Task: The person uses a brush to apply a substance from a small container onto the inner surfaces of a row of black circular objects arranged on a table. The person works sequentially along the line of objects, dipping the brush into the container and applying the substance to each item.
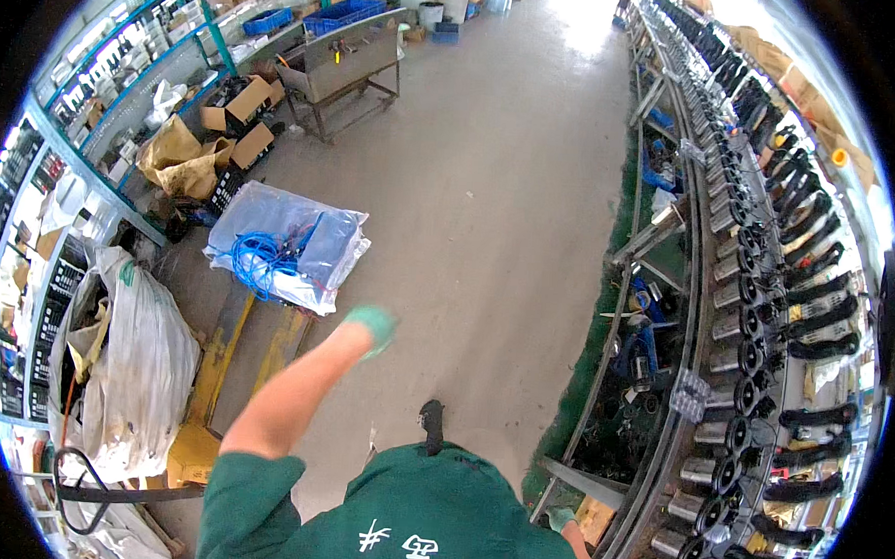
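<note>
My left hand [371, 328], in a pale green glove, swings out in front of me over the concrete floor. It is blurred, and its fingers do not show distinctly; nothing visible sticks out of it. Nearest to it is a plastic-wrapped bundle [321, 238] with a coil of blue cable [259, 260] on top. Low at my right side is my right hand [560, 519], gloved in the same green and beside the metal frame of the long bench. Its fingers are too small and too hidden to read.
A long bench [698, 318] with rows of metal cylinders and black curved handles runs along my right. To my left are a yellow pallet jack [223, 355], a large white sack [139, 357] and loaded shelves [96, 174]. Farther off stands a metal cart [351, 64] near open cardboard boxes [247, 105].
</note>
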`<action>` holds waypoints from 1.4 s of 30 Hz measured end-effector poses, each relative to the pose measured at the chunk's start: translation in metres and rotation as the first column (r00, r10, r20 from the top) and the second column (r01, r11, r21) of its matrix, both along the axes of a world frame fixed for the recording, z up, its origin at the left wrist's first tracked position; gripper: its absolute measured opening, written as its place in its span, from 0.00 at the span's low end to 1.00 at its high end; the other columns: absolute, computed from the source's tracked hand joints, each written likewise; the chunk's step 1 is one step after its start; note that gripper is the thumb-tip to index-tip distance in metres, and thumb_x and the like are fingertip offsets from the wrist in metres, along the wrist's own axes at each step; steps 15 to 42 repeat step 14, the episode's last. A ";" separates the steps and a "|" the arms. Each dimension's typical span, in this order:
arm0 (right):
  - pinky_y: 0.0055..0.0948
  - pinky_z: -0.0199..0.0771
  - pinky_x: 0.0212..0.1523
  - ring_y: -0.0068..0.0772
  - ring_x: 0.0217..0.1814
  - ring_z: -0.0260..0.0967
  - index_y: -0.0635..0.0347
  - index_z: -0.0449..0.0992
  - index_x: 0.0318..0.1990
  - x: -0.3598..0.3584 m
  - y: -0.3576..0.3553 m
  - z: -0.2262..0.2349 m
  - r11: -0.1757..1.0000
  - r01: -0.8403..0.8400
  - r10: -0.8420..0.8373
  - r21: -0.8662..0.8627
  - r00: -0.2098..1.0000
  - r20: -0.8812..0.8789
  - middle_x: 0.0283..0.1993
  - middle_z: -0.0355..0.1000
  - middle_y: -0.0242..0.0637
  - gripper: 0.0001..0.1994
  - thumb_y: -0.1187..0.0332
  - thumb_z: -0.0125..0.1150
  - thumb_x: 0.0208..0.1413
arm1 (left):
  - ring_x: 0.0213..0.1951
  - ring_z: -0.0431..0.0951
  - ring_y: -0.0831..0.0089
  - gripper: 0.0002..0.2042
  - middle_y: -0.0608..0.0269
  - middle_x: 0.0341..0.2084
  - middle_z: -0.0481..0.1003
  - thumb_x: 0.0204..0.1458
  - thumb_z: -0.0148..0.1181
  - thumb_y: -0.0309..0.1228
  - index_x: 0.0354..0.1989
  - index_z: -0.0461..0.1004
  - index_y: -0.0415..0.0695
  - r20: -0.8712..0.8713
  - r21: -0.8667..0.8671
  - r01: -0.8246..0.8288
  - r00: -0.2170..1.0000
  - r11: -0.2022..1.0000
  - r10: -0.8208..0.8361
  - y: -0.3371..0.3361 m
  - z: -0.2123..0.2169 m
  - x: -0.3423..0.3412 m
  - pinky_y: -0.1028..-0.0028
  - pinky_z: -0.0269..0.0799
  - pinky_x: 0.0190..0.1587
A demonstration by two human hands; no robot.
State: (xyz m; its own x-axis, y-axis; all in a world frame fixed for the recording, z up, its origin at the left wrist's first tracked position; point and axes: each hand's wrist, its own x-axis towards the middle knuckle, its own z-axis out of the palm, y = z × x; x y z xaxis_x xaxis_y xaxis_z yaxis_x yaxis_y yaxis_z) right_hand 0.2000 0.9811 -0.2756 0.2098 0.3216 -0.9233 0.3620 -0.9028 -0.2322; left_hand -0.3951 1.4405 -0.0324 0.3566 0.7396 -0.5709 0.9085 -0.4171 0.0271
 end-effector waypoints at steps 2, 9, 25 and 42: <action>0.42 0.76 0.46 0.45 0.52 0.75 0.59 0.75 0.54 -0.004 0.055 0.014 0.946 0.309 -0.313 -0.097 0.950 -0.024 0.56 0.73 0.44 0.16 0.60 0.49 0.69 | 0.43 0.82 0.50 0.14 0.52 0.38 0.82 0.49 0.65 0.34 0.44 0.80 0.44 0.018 0.202 0.292 0.953 0.935 -0.302 0.103 0.093 0.094 0.54 0.78 0.45; 0.43 0.73 0.57 0.45 0.61 0.71 0.59 0.69 0.64 0.028 0.335 0.020 0.935 0.300 -0.303 -0.190 0.953 0.013 0.68 0.65 0.42 0.20 0.63 0.50 0.69 | 0.41 0.84 0.56 0.13 0.56 0.35 0.83 0.45 0.65 0.28 0.41 0.83 0.47 0.016 0.330 0.649 0.723 0.686 -0.691 0.312 0.246 0.300 0.58 0.78 0.42; 0.44 0.76 0.56 0.45 0.60 0.72 0.58 0.66 0.69 0.088 0.567 0.029 0.981 0.168 -0.158 -0.100 0.982 0.102 0.70 0.66 0.41 0.24 0.63 0.53 0.69 | 0.33 0.85 0.58 0.07 0.56 0.28 0.83 0.39 0.70 0.30 0.28 0.86 0.45 0.029 0.191 0.812 0.558 0.552 -0.830 0.434 0.329 0.398 0.60 0.80 0.35; 0.44 0.76 0.56 0.45 0.60 0.72 0.58 0.66 0.69 0.088 0.567 0.029 0.981 0.168 -0.158 -0.100 0.982 0.102 0.70 0.66 0.41 0.24 0.63 0.53 0.69 | 0.33 0.85 0.58 0.07 0.56 0.28 0.83 0.39 0.70 0.30 0.28 0.86 0.45 0.029 0.191 0.812 0.558 0.552 -0.830 0.434 0.329 0.398 0.60 0.80 0.35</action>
